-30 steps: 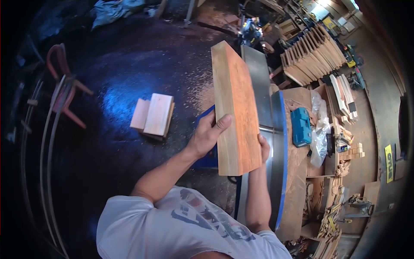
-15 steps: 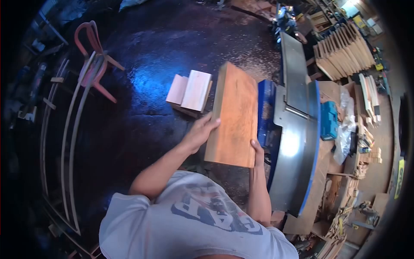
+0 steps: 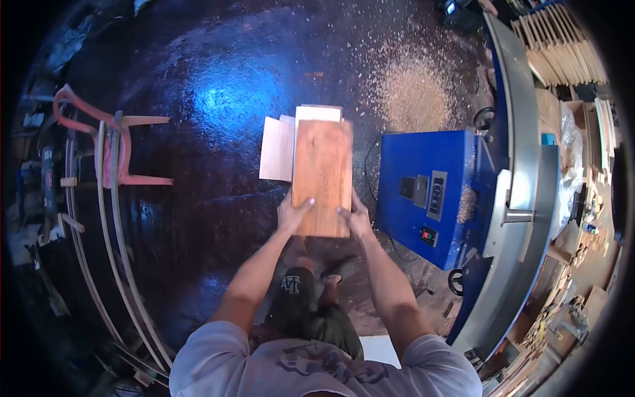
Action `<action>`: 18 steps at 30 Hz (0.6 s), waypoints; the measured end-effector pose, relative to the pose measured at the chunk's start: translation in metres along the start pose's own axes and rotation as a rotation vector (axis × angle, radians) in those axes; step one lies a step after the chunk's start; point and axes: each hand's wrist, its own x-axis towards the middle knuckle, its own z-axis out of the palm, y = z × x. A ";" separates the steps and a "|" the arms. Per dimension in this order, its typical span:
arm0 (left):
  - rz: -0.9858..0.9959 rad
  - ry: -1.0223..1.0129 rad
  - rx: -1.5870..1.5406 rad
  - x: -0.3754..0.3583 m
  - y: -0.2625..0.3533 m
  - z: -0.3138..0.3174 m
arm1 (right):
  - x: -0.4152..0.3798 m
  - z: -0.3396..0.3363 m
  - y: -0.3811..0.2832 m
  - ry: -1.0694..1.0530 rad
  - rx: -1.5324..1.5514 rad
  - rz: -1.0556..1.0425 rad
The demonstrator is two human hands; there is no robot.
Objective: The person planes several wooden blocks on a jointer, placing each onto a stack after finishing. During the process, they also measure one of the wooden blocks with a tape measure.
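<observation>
A thick orange-brown wooden board (image 3: 322,175) is held in front of me, its long side pointing away. My left hand (image 3: 292,213) grips its near left edge, thumb on the top face. On the opposite edge my right hand (image 3: 355,217) holds it the same way. Beyond and partly under the board in this view is a stack of boards: a pale one (image 3: 318,113) shows past its far end, and a pinkish-white one (image 3: 276,149) shows at its left. The lower part of that stack is hidden.
To the right stands a blue jointer machine (image 3: 417,178) with a long metal bed (image 3: 496,264). Wood shavings (image 3: 415,92) cover the floor ahead. A pink plastic chair (image 3: 116,152) and long strips (image 3: 109,231) are at the left. Thin boards (image 3: 562,43) lean at the far right.
The board has moved left and away from me, now overlapping the stack in view. It was tilted and is now flatter. My view has turned right and down, showing more of the machine.
</observation>
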 end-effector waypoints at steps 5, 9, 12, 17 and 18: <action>-0.011 0.008 0.352 0.108 -0.044 -0.008 | 0.069 0.000 0.050 0.016 -0.436 0.050; -0.057 -0.187 0.518 0.106 -0.049 -0.038 | -0.054 -0.035 0.089 -0.187 -0.896 0.365; 0.006 -0.287 0.502 0.068 -0.034 -0.056 | -0.192 -0.101 0.208 -0.117 -0.976 0.285; 0.093 -0.473 0.751 0.049 -0.058 -0.077 | -0.422 -0.080 0.154 0.698 -0.655 0.431; 0.106 -0.568 0.748 0.059 -0.069 -0.081 | -0.458 -0.082 0.200 0.816 -0.512 0.370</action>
